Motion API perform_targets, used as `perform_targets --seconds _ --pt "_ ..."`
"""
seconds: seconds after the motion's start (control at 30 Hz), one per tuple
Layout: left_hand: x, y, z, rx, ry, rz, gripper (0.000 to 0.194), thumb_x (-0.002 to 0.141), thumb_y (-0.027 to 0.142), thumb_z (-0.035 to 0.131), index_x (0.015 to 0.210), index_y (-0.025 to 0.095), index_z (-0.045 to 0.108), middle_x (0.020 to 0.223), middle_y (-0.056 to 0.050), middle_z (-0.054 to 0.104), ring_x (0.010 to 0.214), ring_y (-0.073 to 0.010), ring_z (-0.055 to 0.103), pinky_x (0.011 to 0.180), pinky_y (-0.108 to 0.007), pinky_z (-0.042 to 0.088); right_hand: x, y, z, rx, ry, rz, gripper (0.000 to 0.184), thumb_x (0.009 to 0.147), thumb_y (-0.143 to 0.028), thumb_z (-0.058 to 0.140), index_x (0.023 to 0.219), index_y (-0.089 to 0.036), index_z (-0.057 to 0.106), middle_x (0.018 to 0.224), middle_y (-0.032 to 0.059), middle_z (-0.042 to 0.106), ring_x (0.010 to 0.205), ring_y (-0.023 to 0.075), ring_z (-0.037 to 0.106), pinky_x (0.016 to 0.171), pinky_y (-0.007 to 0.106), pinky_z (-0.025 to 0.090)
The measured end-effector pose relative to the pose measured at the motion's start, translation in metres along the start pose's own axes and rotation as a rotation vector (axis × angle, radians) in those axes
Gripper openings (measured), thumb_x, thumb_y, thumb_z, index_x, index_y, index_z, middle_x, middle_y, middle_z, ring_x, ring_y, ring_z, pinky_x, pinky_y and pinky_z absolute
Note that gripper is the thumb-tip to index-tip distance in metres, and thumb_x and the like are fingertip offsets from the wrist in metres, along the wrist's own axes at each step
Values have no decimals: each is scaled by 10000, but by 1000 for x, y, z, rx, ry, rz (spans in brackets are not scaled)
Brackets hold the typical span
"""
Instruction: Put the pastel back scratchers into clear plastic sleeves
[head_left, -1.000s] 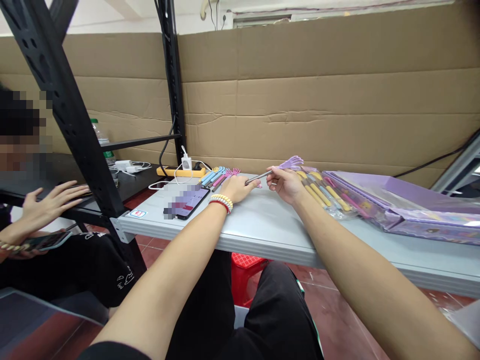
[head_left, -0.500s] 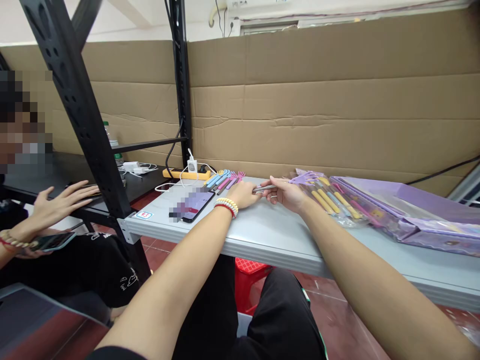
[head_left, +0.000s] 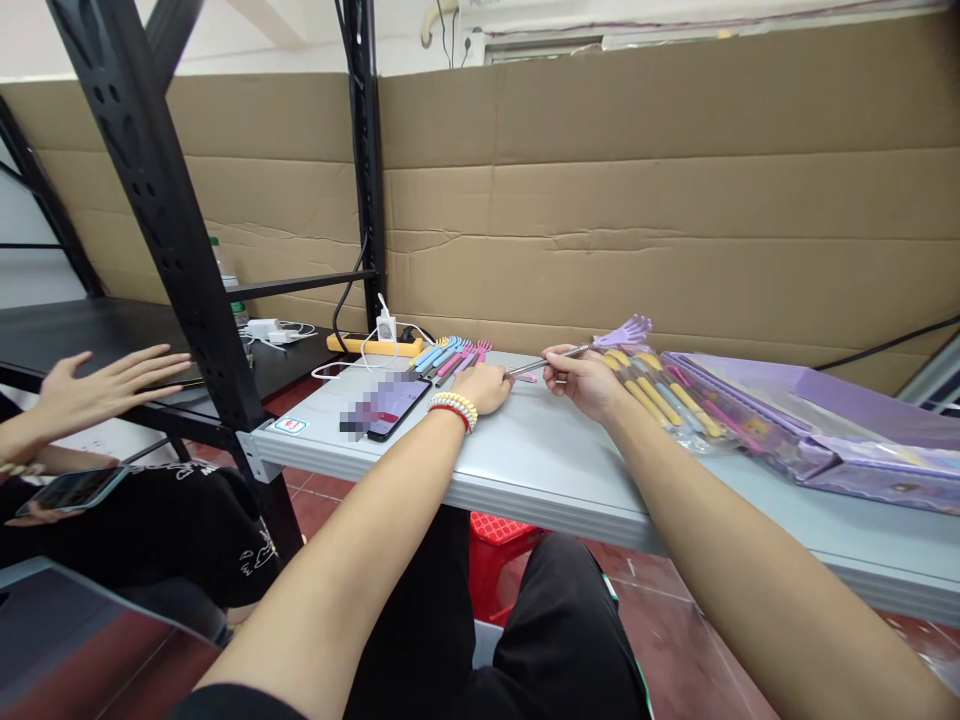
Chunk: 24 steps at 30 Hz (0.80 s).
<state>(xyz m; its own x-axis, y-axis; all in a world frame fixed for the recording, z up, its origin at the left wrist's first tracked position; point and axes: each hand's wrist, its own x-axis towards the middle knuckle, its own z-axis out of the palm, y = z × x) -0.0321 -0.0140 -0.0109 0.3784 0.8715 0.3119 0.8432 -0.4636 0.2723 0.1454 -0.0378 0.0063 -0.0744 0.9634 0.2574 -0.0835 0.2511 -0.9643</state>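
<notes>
Both my hands hold one telescopic back scratcher point(head_left: 592, 346) with a purple claw head and a thin metal rod, over the grey table point(head_left: 540, 460). My left hand point(head_left: 486, 387), with bead bracelets at the wrist, is closed on its handle end. My right hand point(head_left: 581, 378) pinches the rod further along, and the claw head sticks up to the right. A row of blue, pink and purple scratchers point(head_left: 448, 356) lies just behind my left hand. A clear bag of yellow-handled scratchers point(head_left: 660, 396) lies right of my right hand.
A phone point(head_left: 386, 408) lies on the table left of my hands. A yellow power strip point(head_left: 373, 345) with chargers sits behind it. Purple flat packs point(head_left: 825, 425) fill the right side. A black rack post point(head_left: 161, 210) stands at left, where another person's hand point(head_left: 101, 385) rests on a dark shelf.
The scratcher's rod has been pulled out longer, and its claw head has risen to the right of my right hand. The person at left has leaned back out of view.
</notes>
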Motion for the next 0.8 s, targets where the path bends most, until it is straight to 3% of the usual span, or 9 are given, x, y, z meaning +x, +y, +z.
perform_targets --seconds 0.13,0.3,0.43,0.57,0.7,0.8 --pt "-4 4 -4 9 -70 37 393 913 433 360 990 201 669 970 -98 686 910 -274 603 790 -396 421 1 1 0 -19 -13 3 369 559 -367 801 802 -172 605 559 -11 593 463 103 512 401 215 326" --pt "-3 3 -2 37 -69 58 316 854 425 461 931 202 671 946 -100 693 897 -279 621 778 -382 443 2 3 1 -94 -14 32 376 542 -381 815 757 -155 605 539 1 593 438 98 498 379 213 322" --pt "2 -4 2 78 44 46 299 749 387 560 967 203 650 1063 -107 671 976 -290 609 816 -381 465 5 4 0 -102 69 -2 335 571 -366 796 739 -154 598 508 -4 573 415 96 487 363 212 314" --pt "5 -10 2 135 168 -15 420 772 399 522 1099 157 630 1197 -155 615 1128 -311 538 959 -424 406 7 5 0 -120 136 -23 281 608 -343 772 708 -157 587 483 -10 551 384 91 465 344 212 299" --pt "7 -15 5 157 107 -83 560 801 457 501 1259 139 551 1290 -180 565 1238 -345 452 1021 -472 335 5 5 2 -169 140 -11 252 633 -319 768 694 -155 588 483 -4 555 381 92 466 339 210 301" --pt "8 -18 8 140 61 -119 523 835 473 470 1241 161 574 1275 -167 585 1242 -346 448 1015 -471 326 3 4 4 -196 133 -6 242 641 -307 768 686 -152 588 484 0 560 378 89 462 336 207 302"
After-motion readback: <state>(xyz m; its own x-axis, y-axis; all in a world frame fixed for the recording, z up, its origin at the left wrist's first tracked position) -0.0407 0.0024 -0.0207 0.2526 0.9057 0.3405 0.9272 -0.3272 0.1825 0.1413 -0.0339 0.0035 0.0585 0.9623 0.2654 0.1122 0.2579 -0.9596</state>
